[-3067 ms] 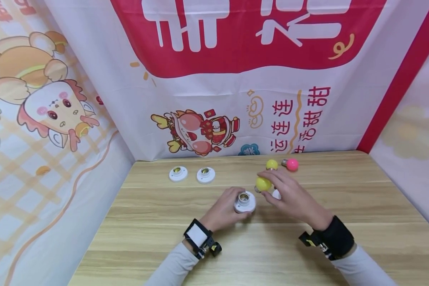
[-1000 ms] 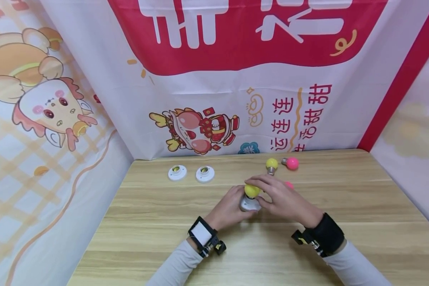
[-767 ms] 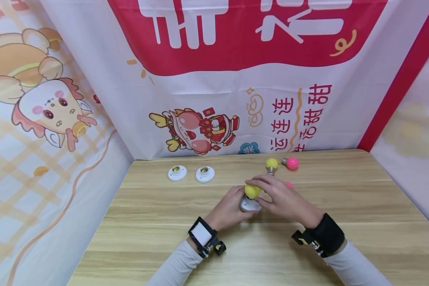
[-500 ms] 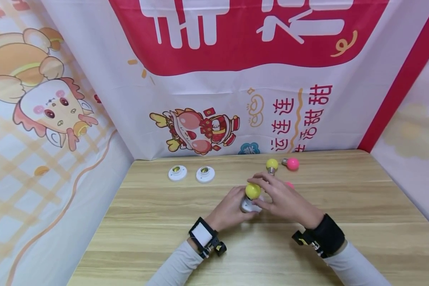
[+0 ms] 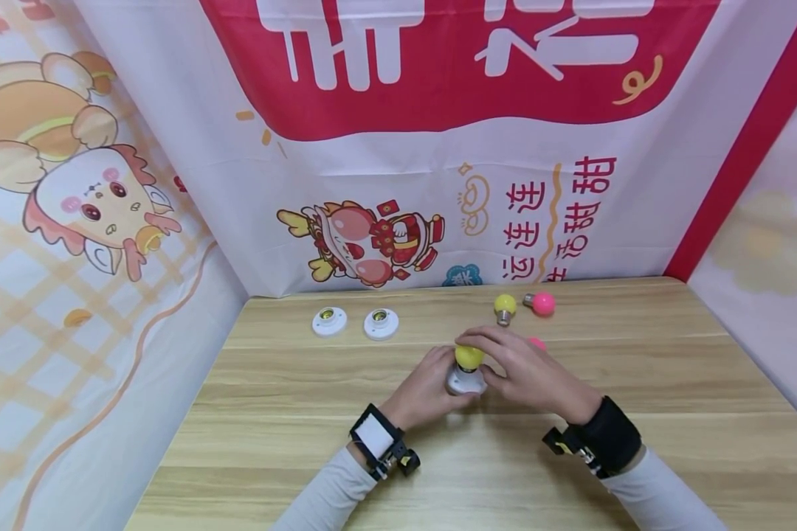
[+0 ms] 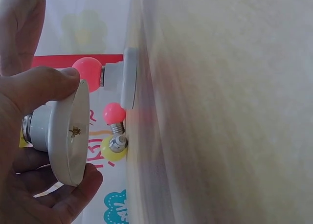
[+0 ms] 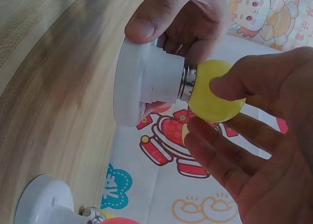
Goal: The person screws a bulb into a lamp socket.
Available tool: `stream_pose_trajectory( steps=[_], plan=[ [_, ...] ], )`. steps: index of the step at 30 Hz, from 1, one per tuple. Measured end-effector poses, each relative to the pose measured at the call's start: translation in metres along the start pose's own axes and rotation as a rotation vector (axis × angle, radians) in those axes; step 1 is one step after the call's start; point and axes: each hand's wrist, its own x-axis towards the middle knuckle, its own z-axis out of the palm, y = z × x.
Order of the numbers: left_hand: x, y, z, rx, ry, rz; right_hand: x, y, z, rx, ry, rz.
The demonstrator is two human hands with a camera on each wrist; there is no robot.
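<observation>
Left hand (image 5: 428,391) grips white socket (image 5: 466,382) above wood table (image 5: 272,442); right hand (image 5: 531,369) pinches yellow bulb (image 5: 468,358) at socket mouth, seating depth unclear. Two bare sockets (image 5: 381,324) far left. Red-white printed cloth (image 5: 372,162) behind far edge, cartoon cloth (image 5: 106,192) left.

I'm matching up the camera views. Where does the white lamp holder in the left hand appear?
Head: white lamp holder, right of and below centre.
Left wrist: lamp holder at left, slightly below mid-height, underside showing.
Right wrist: lamp holder left of centre, slightly above mid-height.
Shared landmark: teal flower-shaped print, in all three.
</observation>
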Motion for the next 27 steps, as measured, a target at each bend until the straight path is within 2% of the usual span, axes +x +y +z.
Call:
stream_pose_trajectory(
  steps=[6, 13, 22, 27],
  plan=[
    [-0.0007, 0.0004, -0.0004, 0.007, -0.001, -0.011, -0.0007, -0.0001, 0.0004, -0.044, 0.014, 0.028],
    [-0.0024, 0.0014, -0.0011, 0.012, 0.010, 0.004, -0.0016, 0.0001, 0.0013, -0.079, 0.020, 0.039],
    [-0.0027, 0.0000, -0.0020, 0.001, 0.011, 0.007, -0.0014, 0.0020, 0.0011, -0.026, -0.017, -0.044],
    [-0.0027, -0.0004, -0.0025, 0.003, 0.008, 0.006, -0.0003, 0.0011, 0.0005, -0.037, -0.017, -0.019]
  ],
)
